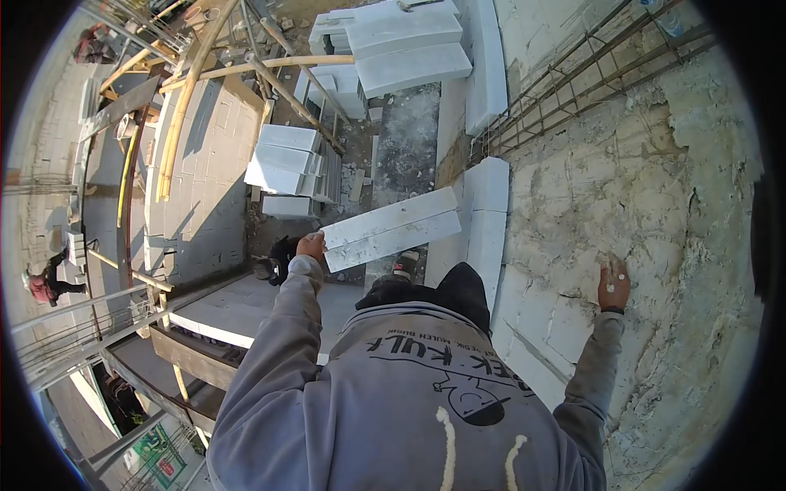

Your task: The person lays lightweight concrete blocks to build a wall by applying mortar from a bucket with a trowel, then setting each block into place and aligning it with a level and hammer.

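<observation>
My left hand [311, 245] is closed at the left end of a long pale board [393, 229], which has a line along its length and dusty marks. The board lies slanted across the view, above my shoe [406, 263]. To the right, my right hand [613, 282] rests against the rough plastered wall [589, 204], fingers stretched out, with white spots on the fingertips. Between the board and that wall runs a low row of white blocks [487, 221].
White blocks are stacked at left centre [295, 168] and at the top [405, 45]. Bamboo poles [192, 90] stand at upper left. A rebar cage [573, 82] slants along the right wall. Another person [51, 282] is at far left.
</observation>
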Demonstrator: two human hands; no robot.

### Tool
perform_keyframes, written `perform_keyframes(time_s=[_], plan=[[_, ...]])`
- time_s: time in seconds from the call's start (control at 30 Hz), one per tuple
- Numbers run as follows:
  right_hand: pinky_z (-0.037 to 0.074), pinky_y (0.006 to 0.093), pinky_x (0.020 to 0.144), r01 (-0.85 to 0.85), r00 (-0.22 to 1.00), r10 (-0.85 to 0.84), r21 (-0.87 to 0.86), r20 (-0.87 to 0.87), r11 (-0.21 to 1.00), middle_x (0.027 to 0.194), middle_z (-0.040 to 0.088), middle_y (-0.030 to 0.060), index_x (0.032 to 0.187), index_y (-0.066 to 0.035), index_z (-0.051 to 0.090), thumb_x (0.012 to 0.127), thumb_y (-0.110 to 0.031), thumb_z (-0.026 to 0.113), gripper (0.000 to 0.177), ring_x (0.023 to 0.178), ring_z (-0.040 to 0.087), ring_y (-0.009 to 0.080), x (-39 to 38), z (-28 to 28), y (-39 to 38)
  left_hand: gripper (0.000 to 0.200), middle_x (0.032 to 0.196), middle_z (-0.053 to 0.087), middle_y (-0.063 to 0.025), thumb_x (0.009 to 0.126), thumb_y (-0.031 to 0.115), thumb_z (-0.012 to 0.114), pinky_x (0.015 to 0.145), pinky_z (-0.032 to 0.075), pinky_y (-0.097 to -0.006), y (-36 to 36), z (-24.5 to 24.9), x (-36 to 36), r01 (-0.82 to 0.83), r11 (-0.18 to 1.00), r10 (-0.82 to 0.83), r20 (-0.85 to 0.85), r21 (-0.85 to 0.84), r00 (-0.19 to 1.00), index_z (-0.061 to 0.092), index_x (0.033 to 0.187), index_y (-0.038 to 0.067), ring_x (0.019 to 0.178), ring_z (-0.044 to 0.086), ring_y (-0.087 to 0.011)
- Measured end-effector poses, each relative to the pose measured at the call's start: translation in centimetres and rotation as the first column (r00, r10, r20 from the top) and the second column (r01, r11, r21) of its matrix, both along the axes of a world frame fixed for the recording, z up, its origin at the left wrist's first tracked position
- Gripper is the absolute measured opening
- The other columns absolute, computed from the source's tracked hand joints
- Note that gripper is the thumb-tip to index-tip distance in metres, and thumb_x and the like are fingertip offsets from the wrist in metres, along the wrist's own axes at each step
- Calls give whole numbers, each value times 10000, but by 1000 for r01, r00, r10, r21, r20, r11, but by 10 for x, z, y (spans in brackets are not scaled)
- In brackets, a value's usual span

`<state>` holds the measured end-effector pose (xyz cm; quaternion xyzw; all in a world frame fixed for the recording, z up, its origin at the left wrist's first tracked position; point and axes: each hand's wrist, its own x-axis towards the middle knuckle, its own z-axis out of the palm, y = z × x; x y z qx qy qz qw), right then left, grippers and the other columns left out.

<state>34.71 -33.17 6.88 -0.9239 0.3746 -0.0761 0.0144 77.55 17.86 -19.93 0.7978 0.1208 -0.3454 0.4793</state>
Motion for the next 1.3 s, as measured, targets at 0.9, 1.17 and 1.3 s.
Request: perform_keyframes(time_s=[0.9, 1.17, 1.3], plan=[[477, 457, 706, 101, 970, -70, 125, -233, 987, 853, 594, 172, 981, -44, 589, 806, -320, 548, 329, 830, 593, 344, 229, -116, -140, 390, 922, 671, -171, 702, 61, 584, 714, 526, -321, -48, 35, 86, -109, 906, 134, -31, 410, 991, 645, 1087, 60, 804, 666, -250], [473, 433, 820, 321, 833, -133, 274, -537, 906, 965, 629, 216, 1023, 14, 622, 789, -339, 593, 424, 927, 586, 361, 222, -121, -199, 449, 1085, 627, -176, 694, 140, 620, 843, 487, -329, -238, 3, 235, 119, 973, -110, -57, 200, 992, 612, 1133, 46, 960, 633, -262], [479, 430, 806, 357, 897, -211, 356, -388, 863, 883, 636, 243, 1009, 47, 626, 744, -328, 625, 459, 870, 600, 381, 221, -128, -206, 400, 1025, 648, -174, 706, 118, 575, 835, 492, -345, -324, 49, 292, 92, 974, -90, -23, 207, 996, 636, 1099, 72, 950, 633, -273]])
